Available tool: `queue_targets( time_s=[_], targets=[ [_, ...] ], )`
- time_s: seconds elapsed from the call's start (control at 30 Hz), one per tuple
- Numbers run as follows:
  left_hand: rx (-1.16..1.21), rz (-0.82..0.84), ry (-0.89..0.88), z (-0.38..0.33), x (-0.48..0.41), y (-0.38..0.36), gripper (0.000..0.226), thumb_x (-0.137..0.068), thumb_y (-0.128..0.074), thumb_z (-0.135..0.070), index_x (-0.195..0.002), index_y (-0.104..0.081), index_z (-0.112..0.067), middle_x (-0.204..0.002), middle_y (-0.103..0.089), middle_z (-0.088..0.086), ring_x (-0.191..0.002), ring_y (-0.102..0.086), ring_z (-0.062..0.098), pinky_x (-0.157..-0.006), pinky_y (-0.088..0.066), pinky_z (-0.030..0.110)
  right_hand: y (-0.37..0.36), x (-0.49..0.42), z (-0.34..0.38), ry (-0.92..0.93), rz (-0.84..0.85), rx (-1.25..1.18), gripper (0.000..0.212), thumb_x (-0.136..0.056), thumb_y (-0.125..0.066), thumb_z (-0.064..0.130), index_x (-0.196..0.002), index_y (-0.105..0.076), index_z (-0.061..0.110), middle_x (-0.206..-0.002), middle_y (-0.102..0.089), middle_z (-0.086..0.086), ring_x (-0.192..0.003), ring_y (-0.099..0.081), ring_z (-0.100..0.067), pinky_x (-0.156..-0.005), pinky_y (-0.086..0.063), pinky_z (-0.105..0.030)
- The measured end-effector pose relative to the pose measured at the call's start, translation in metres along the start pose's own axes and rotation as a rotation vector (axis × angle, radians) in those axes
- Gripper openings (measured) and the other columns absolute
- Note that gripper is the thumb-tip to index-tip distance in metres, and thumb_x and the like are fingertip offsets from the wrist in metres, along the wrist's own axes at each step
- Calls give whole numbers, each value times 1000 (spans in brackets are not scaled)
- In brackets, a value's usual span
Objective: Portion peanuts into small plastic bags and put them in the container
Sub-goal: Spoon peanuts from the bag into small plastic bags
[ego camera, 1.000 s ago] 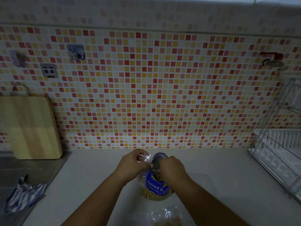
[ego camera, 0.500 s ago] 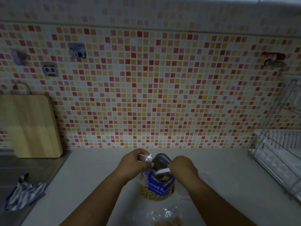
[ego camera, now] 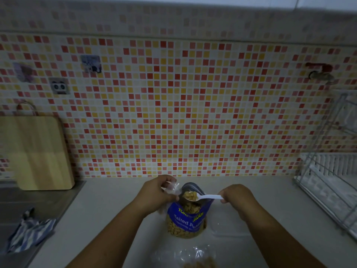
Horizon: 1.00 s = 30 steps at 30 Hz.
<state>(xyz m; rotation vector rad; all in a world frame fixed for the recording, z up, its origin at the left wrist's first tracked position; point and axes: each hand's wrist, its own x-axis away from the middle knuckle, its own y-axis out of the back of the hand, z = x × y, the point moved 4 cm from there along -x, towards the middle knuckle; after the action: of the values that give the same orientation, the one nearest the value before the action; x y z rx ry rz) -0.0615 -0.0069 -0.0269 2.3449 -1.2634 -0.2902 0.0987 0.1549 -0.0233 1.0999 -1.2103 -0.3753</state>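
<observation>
A right hand (ego camera: 236, 196) pinches a white plastic spoon (ego camera: 201, 197) heaped with peanuts above the open blue peanut pouch (ego camera: 186, 219) standing on the pale bench (ego camera: 108, 219). The left hand (ego camera: 157, 192) pinches a small clear bag (ego camera: 172, 187) beside the pouch's mouth (a clear container (ego camera: 228, 223) sits just right).

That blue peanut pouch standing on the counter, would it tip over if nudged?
Probably not easily: the blue peanut pouch looks bottom-heavy, its clear lower part packed with nuts. Its soft sides would likely buckle, and the open top might spill.
</observation>
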Motion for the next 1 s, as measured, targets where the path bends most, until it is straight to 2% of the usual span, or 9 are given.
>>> queue_targets(
  time_s=[0.13,0.23,0.37,0.53,0.67,0.8,0.87,0.93,1.0],
  targets=[
    [-128,41,-48,-7,3,-7,55,-68,-79,-15,-116,-57,-28,-102,-58,-8,-82,-59,6,-57,-50,14,9,-3,-10,-15,-37,10,44,-97,-46,26,-138,-43,11,-138,-48,-10,-123,-49,-23,-102,-38,-31],
    [-252,30,-77,-11,3,-11,58,-70,-79,-18,-121,-55,-28,-108,-58,-7,-88,-58,11,-58,-47,14,21,7,-12,7,-56,12,46,-97,-46,25,-140,-40,11,-137,-47,-10,-119,-49,-21,-101,-39,-30],
    [-335,10,-81,-14,1,-16,58,-70,-79,-23,-121,-54,-31,-117,-60,-3,-94,-59,14,-74,-55,26,33,16,-13,25,-75,32,43,-97,-44,24,-138,-41,14,-129,-49,-9,-97,-45,-18,-95,-41,-29],
    [-346,6,-110,-20,-1,-26,53,-68,-79,-26,-116,-56,-31,-113,-63,-3,-95,-60,14,-78,-56,31,39,36,3,140,-137,35,41,-98,-40,21,-138,-42,12,-129,-51,-10,-104,-50,-20,-99,-40,-31],
    [-265,-19,-132,-27,-2,-35,45,-69,-78,-27,-110,-58,-32,-100,-65,-6,-87,-60,11,-69,-53,23,34,56,18,451,-520,-209,22,-91,-51,15,-105,-68,16,-102,-65,-6,-97,-59,-23,-81,-48,-31],
    [-77,-92,-93,-25,-3,-35,32,-71,-77,-23,-95,-57,-33,-91,-63,-10,-81,-58,4,-64,-45,13,35,94,43,849,-1056,157,15,-65,-75,19,-79,-70,24,-72,-64,6,-75,-53,-16,-66,-35,-24],
    [2,-116,-81,-21,-2,-32,29,-72,-76,-21,-94,-60,-31,-95,-66,-8,-85,-60,7,-68,-48,16,37,107,42,973,-1170,204,9,-62,-67,21,-70,-68,23,-63,-61,8,-66,-52,-14,-64,-33,-24],
    [93,-124,-55,-17,-1,-28,25,-74,-75,-19,-95,-61,-26,-94,-67,-7,-84,-62,8,-62,-49,16,45,115,33,938,-1292,216,18,-67,-52,19,-71,-69,20,-65,-63,7,-67,-53,-16,-67,-32,-24],
    [176,-125,-29,-13,-1,-23,26,-75,-75,-18,-98,-62,-22,-97,-67,-5,-84,-63,8,-57,-50,13,55,119,20,844,-1410,164,22,-64,-55,11,-76,-72,16,-68,-66,4,-67,-56,-19,-66,-41,-27]
  ],
)
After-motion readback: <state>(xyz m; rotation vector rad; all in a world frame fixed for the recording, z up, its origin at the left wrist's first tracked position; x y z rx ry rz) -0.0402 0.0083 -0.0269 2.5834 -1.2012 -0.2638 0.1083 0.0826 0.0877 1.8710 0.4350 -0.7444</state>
